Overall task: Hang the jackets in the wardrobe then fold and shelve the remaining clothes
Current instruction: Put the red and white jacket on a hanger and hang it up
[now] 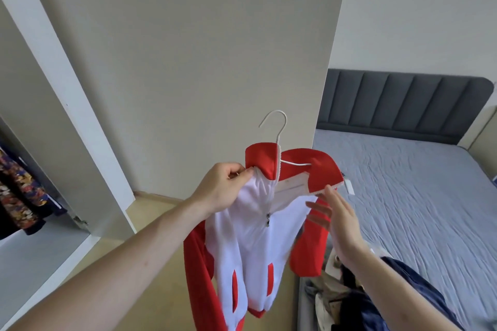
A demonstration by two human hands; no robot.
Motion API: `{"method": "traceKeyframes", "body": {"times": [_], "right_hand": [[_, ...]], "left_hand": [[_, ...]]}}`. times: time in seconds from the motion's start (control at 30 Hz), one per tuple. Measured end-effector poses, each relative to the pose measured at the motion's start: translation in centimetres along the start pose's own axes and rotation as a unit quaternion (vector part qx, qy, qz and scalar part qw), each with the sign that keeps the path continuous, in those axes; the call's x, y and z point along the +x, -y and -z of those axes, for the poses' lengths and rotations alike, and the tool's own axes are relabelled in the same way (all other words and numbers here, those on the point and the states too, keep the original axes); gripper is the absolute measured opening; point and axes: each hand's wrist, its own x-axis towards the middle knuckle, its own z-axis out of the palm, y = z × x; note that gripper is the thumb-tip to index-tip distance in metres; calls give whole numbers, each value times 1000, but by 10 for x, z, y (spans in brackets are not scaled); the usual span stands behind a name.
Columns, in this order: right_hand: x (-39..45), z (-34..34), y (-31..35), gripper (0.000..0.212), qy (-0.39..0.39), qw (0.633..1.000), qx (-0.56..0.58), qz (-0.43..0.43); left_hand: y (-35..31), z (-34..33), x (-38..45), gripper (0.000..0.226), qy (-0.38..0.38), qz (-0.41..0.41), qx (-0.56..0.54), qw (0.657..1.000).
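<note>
A red and white zip jacket point(250, 244) hangs on a white wire hanger point(278, 126) in front of me, its zip partly done up. My left hand point(226, 188) pinches the jacket's left shoulder beside the red collar and holds it up. With straight fingers, my right hand point(338, 220) hovers flat by the jacket's right shoulder and red sleeve. The wardrobe's open door point(188, 62) stands straight behind the jacket. Several loose clothes point(347, 293) lie heaped at the bed's near corner, under my right forearm.
The wardrobe's inside opens at the left, with a dark patterned garment point(18, 193) hanging in it above a white shelf point(35, 255). A bed with a grey-blue sheet point(419, 209) and dark padded headboard point(403, 102) fills the right. Pale wooden floor lies below.
</note>
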Motion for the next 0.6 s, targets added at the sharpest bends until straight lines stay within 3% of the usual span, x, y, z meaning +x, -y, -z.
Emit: {"method": "traceKeyframes", "body": {"times": [0.13, 0.3, 0.37, 0.47, 0.6], "right_hand": [[-12, 6, -23, 15, 30, 996, -87, 16], [-17, 9, -32, 22, 18, 984, -171, 38], [-22, 6, -40, 16, 35, 975, -216, 24], [-27, -3, -48, 24, 75, 957, -281, -19], [-23, -17, -41, 20, 56, 957, -284, -25]], "left_hand": [[0, -6, -1, 53, 7, 6, -8, 1000], [-5, -14, -4, 47, 5, 8, -36, 999], [-8, -16, -5, 43, 3, 8, -58, 998], [-14, -21, -6, 47, 3, 4, -80, 997], [-19, -25, -7, 49, 7, 1, -90, 996]]}}
